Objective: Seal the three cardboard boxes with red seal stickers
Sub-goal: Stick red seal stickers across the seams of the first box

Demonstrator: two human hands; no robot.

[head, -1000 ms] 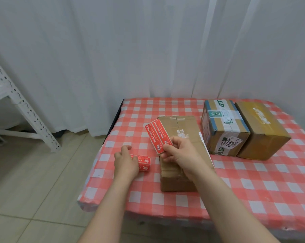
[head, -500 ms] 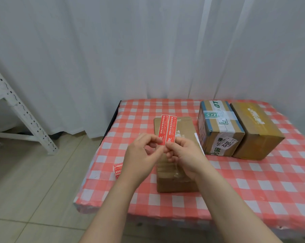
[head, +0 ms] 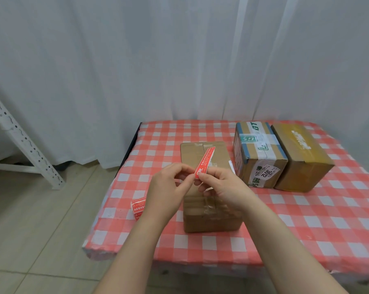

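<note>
Peeling looks to be the step in hand. Head view: the left hand [head: 166, 187] and right hand [head: 224, 187] each pinch the lower end of the red seal sticker [head: 204, 162], holding it above the near cardboard box [head: 211, 221]. From that box, the taped box [head: 260, 153] and yellowish box [head: 300, 158] stand at two o'clock and the spare stickers [head: 138, 206] lie at eight. Peel slowly, keep the adhesive off the fingers, then centre it across the flap seam.

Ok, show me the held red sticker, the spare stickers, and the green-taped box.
held red sticker [head: 204, 161]: head view, middle of strip.
spare stickers [head: 138, 206]: head view, visible red face.
green-taped box [head: 261, 144]: head view, top face.
</note>
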